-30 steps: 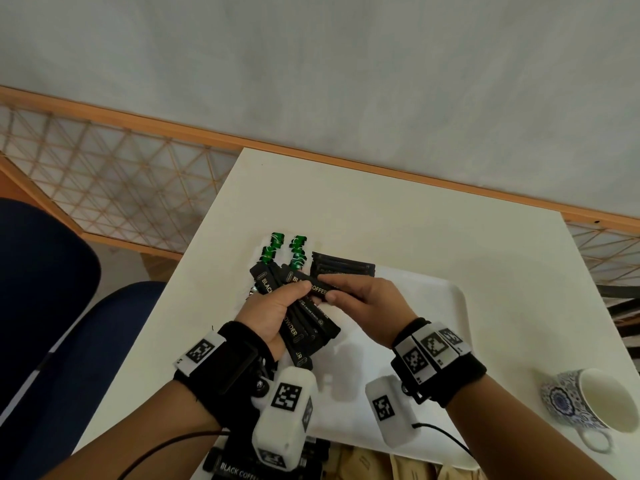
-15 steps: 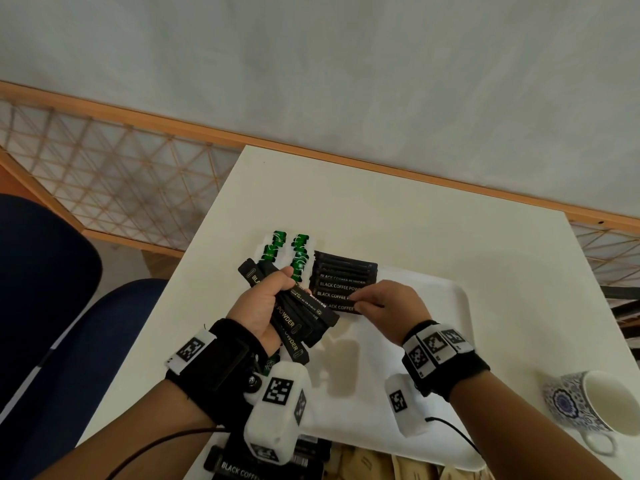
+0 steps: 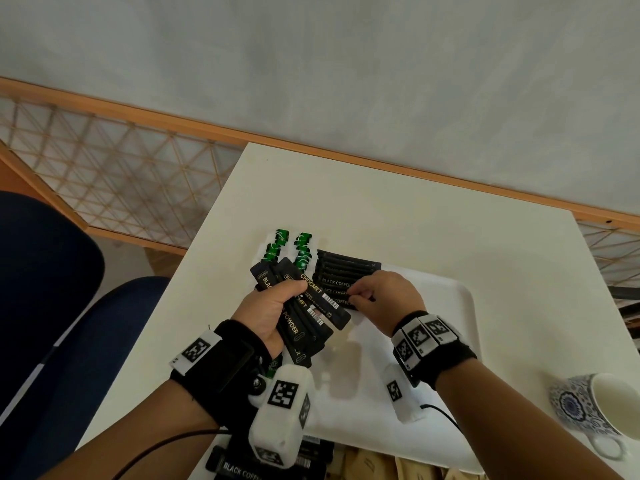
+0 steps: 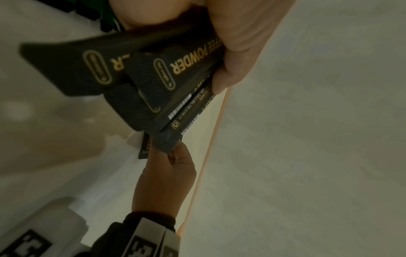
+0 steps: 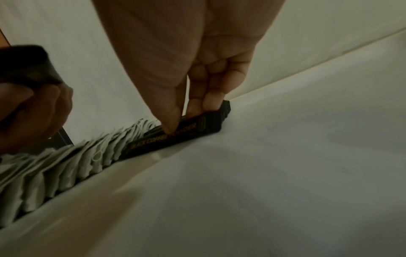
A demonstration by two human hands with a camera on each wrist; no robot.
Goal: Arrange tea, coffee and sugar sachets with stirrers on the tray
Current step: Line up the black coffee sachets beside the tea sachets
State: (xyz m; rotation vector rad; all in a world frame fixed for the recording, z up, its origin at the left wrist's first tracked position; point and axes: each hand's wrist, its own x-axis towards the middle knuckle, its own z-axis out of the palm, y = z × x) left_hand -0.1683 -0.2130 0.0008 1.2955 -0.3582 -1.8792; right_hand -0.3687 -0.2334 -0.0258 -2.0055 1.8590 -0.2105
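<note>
A white tray [image 3: 460, 306] lies on the white table. At its far left corner stand two rows of green-tagged tea bags [image 3: 301, 249], seen as grey pouches [image 5: 66, 163] in the right wrist view. Beside them lies a row of black coffee sachets [image 3: 343, 271]. My left hand [image 3: 266, 306] grips a fanned bundle of black coffee sachets [image 4: 153, 81] above the tray's left side. My right hand [image 3: 384, 299] pinches the nearest coffee sachet [image 5: 175, 137] of the row between thumb and fingers, low on the tray floor.
A blue-patterned white mug [image 3: 595, 410] stands at the table's right front. More black coffee sachets [image 3: 242, 469] and brown paper sachets [image 3: 398, 465] lie near the front edge. A blue chair [image 3: 69, 323] is at the left, with a lattice railing [image 3: 104, 174] behind.
My right hand took a sachet from the left hand's bundle and carried it forward onto the row on the tray. The left hand lifted slightly with its bundle.
</note>
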